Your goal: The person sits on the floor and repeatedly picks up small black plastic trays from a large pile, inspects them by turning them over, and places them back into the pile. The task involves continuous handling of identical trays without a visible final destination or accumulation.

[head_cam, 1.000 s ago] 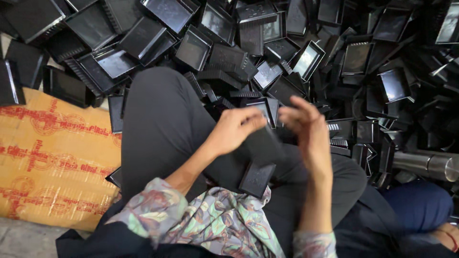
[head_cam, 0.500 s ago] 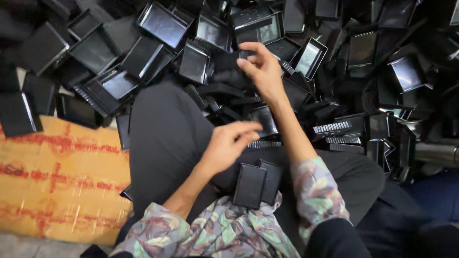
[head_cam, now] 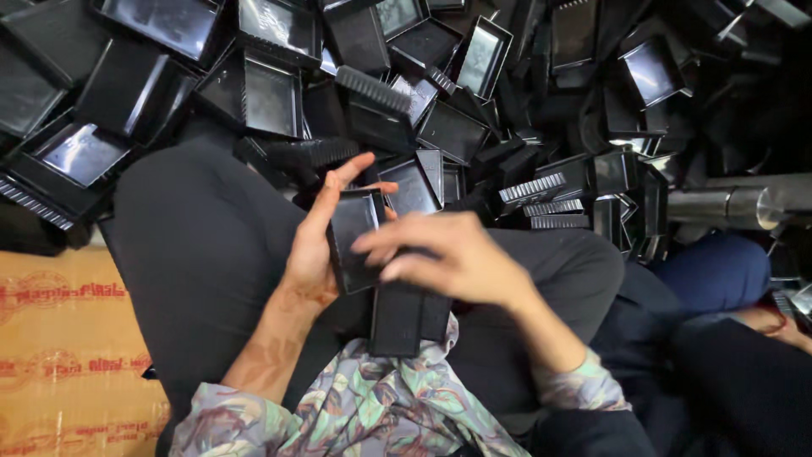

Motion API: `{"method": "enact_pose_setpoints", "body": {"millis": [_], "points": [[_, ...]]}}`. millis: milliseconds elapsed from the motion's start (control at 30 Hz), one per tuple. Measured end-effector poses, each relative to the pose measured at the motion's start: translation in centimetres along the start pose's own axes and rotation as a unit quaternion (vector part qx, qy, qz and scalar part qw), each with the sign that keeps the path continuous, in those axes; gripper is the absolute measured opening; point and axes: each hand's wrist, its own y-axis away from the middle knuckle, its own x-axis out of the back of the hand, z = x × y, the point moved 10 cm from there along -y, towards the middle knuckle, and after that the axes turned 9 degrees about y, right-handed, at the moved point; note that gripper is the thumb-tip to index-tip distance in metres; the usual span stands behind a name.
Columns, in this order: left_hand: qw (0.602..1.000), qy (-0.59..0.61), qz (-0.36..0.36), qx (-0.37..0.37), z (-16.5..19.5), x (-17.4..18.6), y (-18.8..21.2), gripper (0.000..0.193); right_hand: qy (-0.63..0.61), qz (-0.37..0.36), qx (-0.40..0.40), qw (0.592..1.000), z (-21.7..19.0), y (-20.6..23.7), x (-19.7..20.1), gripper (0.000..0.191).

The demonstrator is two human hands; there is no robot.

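left hand (head_cam: 315, 245) has its fingers wrapped round a small black moulded plastic tray (head_cam: 355, 241) over the lap; right hand (head_cam: 448, 258) rests loosely curled on it. looks light, stiff, slick, so pinch the rims

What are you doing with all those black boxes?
A person sits among a big heap of black plastic trays. Their left hand holds one small black tray upright, and the right hand lies over its lower edge, above a stack of similar trays on their lap. Cardboard lies beside them.
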Motion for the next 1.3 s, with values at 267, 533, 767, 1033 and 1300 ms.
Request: {"method": "enact_pose_setpoints", "body": {"millis": [267,533,767,1033,1300], "points": [[0.998,-0.038,-0.017,-0.038,0.4,-1.0,-0.2,0.069,0.268,0.329,-0.173,0.889,21.3,1.4,19.0,0.020],[0.995,-0.101,-0.007,-0.003,-1.1,-1.0,-0.3,0.070,0.297,0.262,-0.224,0.890,34.6,1.3,22.2,0.074],[0.989,-0.144,-0.022,0.012,-2.8,-2.0,-0.4,0.069,0.270,0.355,-0.184,0.876,25.8,-1.2,19.6,0.041],[0.991,-0.134,-0.009,-0.010,-1.9,-1.3,-0.5,0.067,0.192,0.152,0.005,0.970,14.6,-6.2,10.7,0.022],[0.979,-0.203,-0.013,0.007,-2.2,-1.3,-0.1,0.070,0.475,0.283,-0.331,0.765,32.7,4.2,27.7,0.028]]}}
